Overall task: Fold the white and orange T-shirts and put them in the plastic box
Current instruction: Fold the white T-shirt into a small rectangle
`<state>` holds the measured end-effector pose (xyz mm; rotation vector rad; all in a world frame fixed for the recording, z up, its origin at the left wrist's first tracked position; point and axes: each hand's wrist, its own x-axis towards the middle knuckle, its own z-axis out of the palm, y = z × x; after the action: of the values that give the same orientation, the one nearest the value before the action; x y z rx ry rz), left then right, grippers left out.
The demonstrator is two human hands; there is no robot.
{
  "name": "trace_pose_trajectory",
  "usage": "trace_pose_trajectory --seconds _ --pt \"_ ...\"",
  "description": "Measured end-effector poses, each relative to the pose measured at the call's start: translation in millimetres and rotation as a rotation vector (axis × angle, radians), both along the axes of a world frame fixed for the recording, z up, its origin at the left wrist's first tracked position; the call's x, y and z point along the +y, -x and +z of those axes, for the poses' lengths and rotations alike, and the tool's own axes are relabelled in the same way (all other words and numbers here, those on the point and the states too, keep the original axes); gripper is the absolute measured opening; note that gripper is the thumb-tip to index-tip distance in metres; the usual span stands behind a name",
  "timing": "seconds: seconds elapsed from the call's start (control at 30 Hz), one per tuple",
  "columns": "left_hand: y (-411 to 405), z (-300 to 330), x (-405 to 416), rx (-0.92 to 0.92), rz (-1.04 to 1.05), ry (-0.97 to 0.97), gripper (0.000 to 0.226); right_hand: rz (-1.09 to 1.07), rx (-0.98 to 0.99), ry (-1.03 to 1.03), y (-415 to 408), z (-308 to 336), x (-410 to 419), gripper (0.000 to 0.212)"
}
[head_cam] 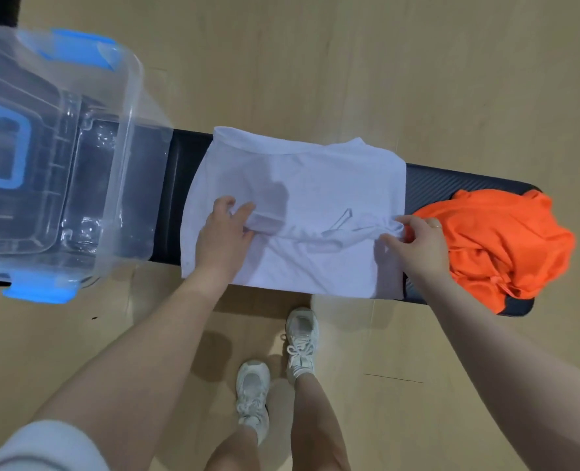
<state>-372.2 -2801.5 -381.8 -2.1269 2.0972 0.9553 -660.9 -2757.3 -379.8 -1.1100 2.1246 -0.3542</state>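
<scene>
Both hands, left hand and right hand, pinched 1 fold ridge of the white T-shirt, its long axis along the bench.

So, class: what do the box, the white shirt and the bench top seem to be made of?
Box: clear glossy plastic; you see through its walls, blue clips. White shirt: thin soft fabric, probably cotton knit; it wrinkles and drapes. Bench top: black padding with a ribbed, slightly shiny cover, likely vinyl.
</scene>
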Motion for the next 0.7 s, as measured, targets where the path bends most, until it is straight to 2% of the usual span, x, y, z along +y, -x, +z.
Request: trace_pose_trajectory --seconds 0.07,0.13,0.23,0.37,0.43,0.5,0.57,0.7 --pt "0.4 -1.1 -9.4 -0.055 -0.083 0.053 0.029 0.030 -0.033 0.081 1.5 -0.4 -2.4 0.020" --pt "-1.7 1.7 -18.7 -0.106 -0.082 0.154 0.025 0.019 -0.093 0.115 2.4 0.2 -5.0 0.003" --pt "-12.3 4.3 -30.2 -0.160 -0.029 0.204 0.029 -0.052 -0.144 0.120 5.3 0.9 -13.4 0.014" --pt "-21.5 -2.8 -39.0 -0.204 -0.020 0.140 0.032 -0.134 -0.148 0.115 1.6 -3.6 -22.8 0.010" --pt "-17.8 -5.5 -41.1 -0.184 -0.005 0.140 0.030 -0.060 -0.151 0.104 -4.3 -2.8 -24.4 0.019" --pt "-12.3 -7.8 -39.5 -0.174 -0.010 0.171 0.030 0.145 -0.049 0.060 -7.2 -5.0 -24.9 0.029" --pt "-8.4 -9.6 -35.7 -0.181 -0.014 0.231 0.030 0.264 0.064 0.055 -6.1 -8.1 -26.7 0.022" --pt "-3.8 -12.1 -34.7 -0.195 -0.034 0.304 0.032 0.149 0.069 0.121 0.8 -11.1 -32.7 0.015"
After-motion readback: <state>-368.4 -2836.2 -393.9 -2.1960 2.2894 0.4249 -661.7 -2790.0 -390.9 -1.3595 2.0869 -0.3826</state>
